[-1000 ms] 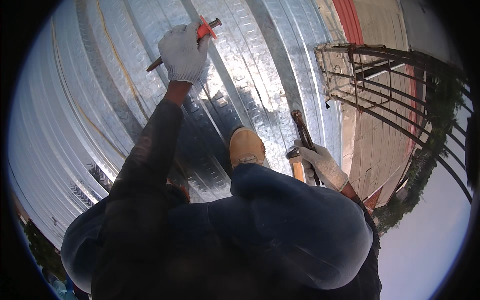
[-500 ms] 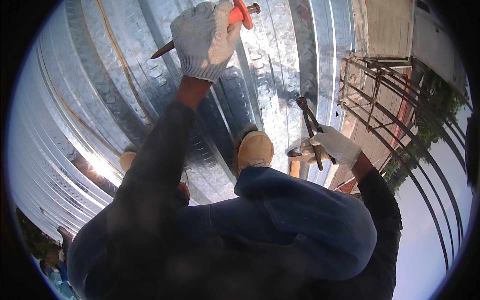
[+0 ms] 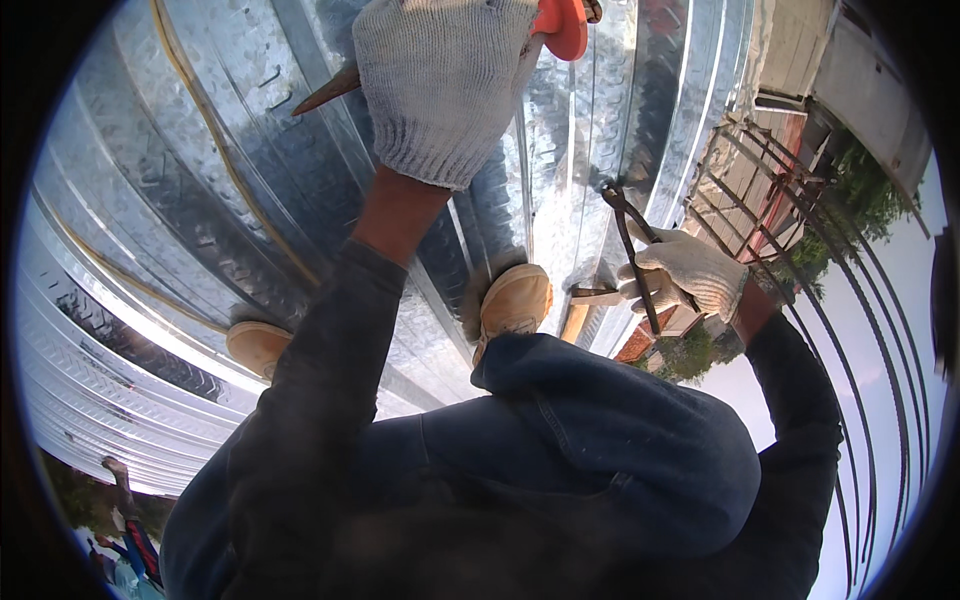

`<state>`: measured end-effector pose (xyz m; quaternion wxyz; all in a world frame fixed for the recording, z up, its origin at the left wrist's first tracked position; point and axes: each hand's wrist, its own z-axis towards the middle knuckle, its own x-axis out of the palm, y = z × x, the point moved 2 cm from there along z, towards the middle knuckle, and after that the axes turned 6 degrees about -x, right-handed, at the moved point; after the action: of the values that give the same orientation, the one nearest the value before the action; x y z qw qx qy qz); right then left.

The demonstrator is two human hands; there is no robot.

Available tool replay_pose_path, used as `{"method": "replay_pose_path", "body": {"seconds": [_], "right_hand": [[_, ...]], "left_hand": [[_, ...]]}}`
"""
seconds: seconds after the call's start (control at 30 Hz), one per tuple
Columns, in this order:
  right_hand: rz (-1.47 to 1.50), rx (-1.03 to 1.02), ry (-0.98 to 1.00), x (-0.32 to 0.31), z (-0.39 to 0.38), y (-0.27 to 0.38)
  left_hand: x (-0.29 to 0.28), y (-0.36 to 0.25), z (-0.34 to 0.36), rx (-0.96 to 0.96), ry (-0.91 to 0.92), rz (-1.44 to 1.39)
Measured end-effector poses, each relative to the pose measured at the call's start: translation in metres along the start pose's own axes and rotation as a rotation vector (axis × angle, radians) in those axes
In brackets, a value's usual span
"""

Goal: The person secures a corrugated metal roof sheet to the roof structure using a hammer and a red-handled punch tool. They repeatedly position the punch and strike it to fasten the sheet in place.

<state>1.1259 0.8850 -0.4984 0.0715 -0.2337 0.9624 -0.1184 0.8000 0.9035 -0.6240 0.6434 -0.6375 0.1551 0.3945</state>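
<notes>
My left hand (image 3: 445,85), in a white knit glove, is closed around a steel chisel; its pointed rusty end (image 3: 328,91) sticks out to the left and its orange hand guard (image 3: 568,30) to the right. The chisel is over the ribbed metal decking. On the right, my gloved right hand (image 3: 700,270) grips a pair of dark pincers (image 3: 641,255), jaws pointing away from me, handles slightly apart. Just left of those fingers lies a hammer head (image 3: 596,297) with a wooden handle (image 3: 576,322); whether the hand touches it is unclear.
Shiny galvanized decking (image 3: 270,170) spreads under my tan shoes (image 3: 515,300). A yellowish cord (image 3: 215,130) runs along it at left. Bent rebar (image 3: 830,250) rises beyond the decking's right edge, near a wall (image 3: 790,45). Another person's arm (image 3: 122,485) shows at the lower left.
My left hand and the chisel look larger and closer, shifted rightward. The right hand with the pincers has moved slightly right and away from me. More of the hammer shows, and the view has shifted.
</notes>
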Motion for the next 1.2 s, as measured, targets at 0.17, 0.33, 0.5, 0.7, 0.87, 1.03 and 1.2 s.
{"method": "replay_pose_path", "body": {"seconds": [0.17,0.33,0.5,0.7,0.87,1.03,1.2], "right_hand": [[-0.220,0.034,-0.054,0.008,0.000,0.019],[-0.176,0.032,-0.091,0.009,0.003,0.013],[-0.047,0.073,-0.051,0.016,0.006,0.011],[-0.132,0.002,-0.107,0.007,0.012,-0.012],[-0.276,-0.183,-0.187,0.020,-0.001,-0.025],[-0.419,-0.258,-0.158,0.007,0.015,-0.029],[-0.739,-0.307,-0.192,-0.008,0.025,-0.024]], "left_hand": [[0.009,0.007,-0.006,-0.258,0.010,-0.447],[-0.012,-0.003,0.002,-0.020,0.134,0.125],[-0.010,0.001,-0.003,0.007,0.060,0.146],[-0.005,0.008,-0.003,-0.082,0.149,-0.242],[-0.006,0.004,-0.004,-0.017,0.102,-0.043],[-0.008,0.002,-0.002,0.008,0.072,-0.005],[-0.010,-0.001,0.000,0.029,0.042,0.004]]}}
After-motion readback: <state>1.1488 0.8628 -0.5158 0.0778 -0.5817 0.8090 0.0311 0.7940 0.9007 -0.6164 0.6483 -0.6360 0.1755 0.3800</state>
